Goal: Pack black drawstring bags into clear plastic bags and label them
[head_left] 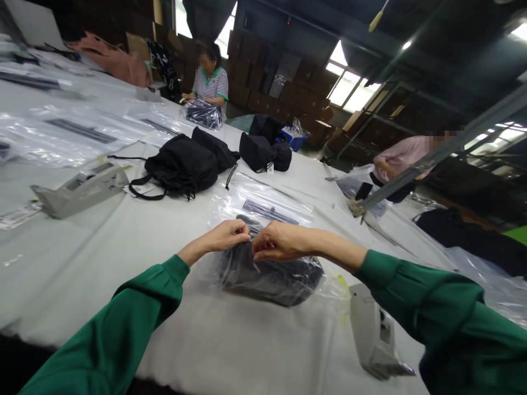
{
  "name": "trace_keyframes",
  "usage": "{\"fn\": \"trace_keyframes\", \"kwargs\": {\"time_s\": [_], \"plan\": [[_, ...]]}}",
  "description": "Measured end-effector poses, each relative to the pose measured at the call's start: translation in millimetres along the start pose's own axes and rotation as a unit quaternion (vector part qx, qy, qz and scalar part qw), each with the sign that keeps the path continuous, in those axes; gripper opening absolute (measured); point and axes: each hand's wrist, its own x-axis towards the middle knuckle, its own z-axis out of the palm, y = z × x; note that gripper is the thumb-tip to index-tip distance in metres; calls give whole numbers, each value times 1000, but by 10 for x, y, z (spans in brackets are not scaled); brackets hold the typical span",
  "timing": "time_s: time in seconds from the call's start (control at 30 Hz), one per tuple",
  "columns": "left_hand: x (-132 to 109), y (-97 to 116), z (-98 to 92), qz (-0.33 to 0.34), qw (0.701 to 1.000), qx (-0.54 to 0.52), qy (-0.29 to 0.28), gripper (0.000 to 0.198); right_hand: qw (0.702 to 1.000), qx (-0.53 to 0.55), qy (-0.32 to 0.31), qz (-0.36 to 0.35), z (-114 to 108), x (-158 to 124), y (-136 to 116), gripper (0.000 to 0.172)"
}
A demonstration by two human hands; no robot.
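Observation:
A black fabric item in a clear plastic bag (272, 282) lies on the table right in front of me. Above its far edge, my left hand (226, 235) is closed in a pinch. My right hand (282, 240) bends over the bag close beside it, its thumb and fingers pinched together. A small pale strip shows below the right fingertips; whether it is held there is unclear. What the left fingers hold, if anything, is too small to make out. Just beyond both hands lie flat clear plastic bags with dark printed panels (269, 211).
Grey tape dispensers stand at left (82, 189) and near right (374, 334). Black drawstring bags (181, 164) and further black bags (265, 148) sit beyond. Plastic bags (82, 131) spread left. One person (212, 85) works across the table, another (405, 159) at right by a slanted metal post (405, 184).

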Motion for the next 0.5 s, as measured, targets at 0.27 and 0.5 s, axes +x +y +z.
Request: {"fn": "trace_keyframes", "kwargs": {"time_s": [0.27, 0.5], "plan": [[55, -91, -14, 18, 1000, 3, -4, 24, 976, -194, -58, 77, -51, 371, 202, 14], [-24, 12, -59, 8, 1000, 10, -11, 20, 953, -251, -75, 152, -21, 466, 173, 20]]}}
